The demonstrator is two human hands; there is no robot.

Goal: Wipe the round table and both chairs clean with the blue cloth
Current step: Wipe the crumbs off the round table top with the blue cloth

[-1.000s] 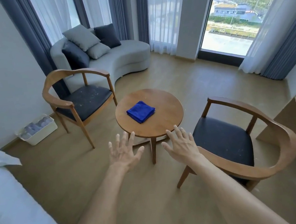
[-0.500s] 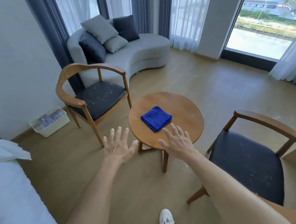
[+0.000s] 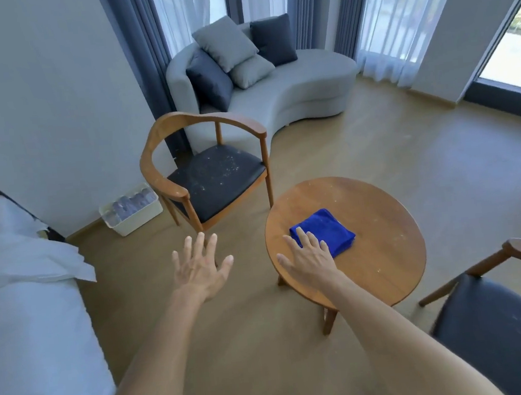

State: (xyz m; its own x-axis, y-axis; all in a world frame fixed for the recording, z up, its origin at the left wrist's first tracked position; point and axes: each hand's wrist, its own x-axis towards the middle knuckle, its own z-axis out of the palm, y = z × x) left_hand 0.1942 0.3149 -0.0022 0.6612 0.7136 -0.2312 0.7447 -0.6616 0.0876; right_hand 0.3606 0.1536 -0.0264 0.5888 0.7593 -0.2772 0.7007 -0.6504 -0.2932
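Folded blue cloth (image 3: 323, 233) lies on the round bench (image 3: 384, 242); right hand (image 3: 309, 256) flat, fingers straight over its near edge, holding nothing; left hand (image 3: 200, 268) spread above floor.

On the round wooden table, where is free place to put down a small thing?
The round wooden table is bare behind and to the right of the folded blue cloth, up to the rim. Its near-left part is crowded: the right hand reaches over it, fingers at the cloth.
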